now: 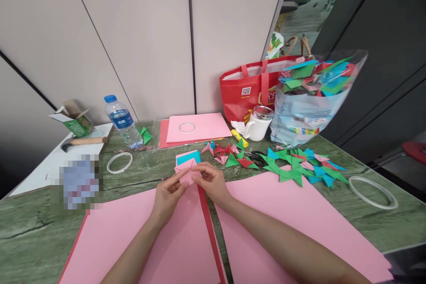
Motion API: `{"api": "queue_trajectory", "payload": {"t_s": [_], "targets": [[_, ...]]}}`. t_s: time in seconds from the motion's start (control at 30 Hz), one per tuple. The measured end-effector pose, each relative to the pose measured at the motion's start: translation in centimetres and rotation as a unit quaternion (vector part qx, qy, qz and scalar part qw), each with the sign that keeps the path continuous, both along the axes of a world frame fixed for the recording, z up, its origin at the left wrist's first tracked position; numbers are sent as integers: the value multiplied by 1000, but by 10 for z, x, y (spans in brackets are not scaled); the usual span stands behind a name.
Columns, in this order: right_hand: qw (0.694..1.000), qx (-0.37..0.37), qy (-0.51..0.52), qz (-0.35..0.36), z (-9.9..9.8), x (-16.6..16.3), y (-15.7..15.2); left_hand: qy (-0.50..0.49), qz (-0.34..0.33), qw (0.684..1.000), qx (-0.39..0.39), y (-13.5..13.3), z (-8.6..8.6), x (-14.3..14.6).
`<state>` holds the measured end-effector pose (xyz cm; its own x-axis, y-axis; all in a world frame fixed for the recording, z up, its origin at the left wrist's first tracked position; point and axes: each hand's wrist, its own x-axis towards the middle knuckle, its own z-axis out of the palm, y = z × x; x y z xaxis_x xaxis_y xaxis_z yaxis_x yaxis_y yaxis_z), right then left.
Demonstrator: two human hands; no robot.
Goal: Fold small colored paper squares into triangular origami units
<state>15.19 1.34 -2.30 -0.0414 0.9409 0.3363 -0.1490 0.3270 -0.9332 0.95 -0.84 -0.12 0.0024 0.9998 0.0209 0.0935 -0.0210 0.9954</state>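
Observation:
My left hand (168, 197) and my right hand (213, 182) both pinch a small folded pink paper piece (187, 172) just above the table, over large pink sheets (179, 239). A small blue paper square (188, 157) lies right behind the pink piece. Beyond my right hand lie several folded triangles in pink, red and green (229, 153). Further right sits a heap of green, blue and pink folded pieces (301, 166).
A clear bag of folded papers (313, 97), a white mug (258, 126) and a red tote bag (248, 91) stand at the back right. A water bottle (121, 122), a small box (73, 120), a hammer (83, 142) and white rings (119, 162) (372, 192) lie on the green table (29, 235).

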Motion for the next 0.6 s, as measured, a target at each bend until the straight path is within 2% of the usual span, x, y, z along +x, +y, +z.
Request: {"api": "queue_trajectory", "payload": {"t_s": [0.13, 0.3, 0.6], "targets": [[1000, -3, 26, -7, -3, -1, 2, 9, -23, 1000, -9, 0, 1, -1], [999, -9, 30, 13, -3, -2, 2, 22, 32, 999, -4, 0, -1, 0], [997, -35, 58, 45, 1, -1, -1, 14, 51, 999, -10, -1, 0, 1]]}}
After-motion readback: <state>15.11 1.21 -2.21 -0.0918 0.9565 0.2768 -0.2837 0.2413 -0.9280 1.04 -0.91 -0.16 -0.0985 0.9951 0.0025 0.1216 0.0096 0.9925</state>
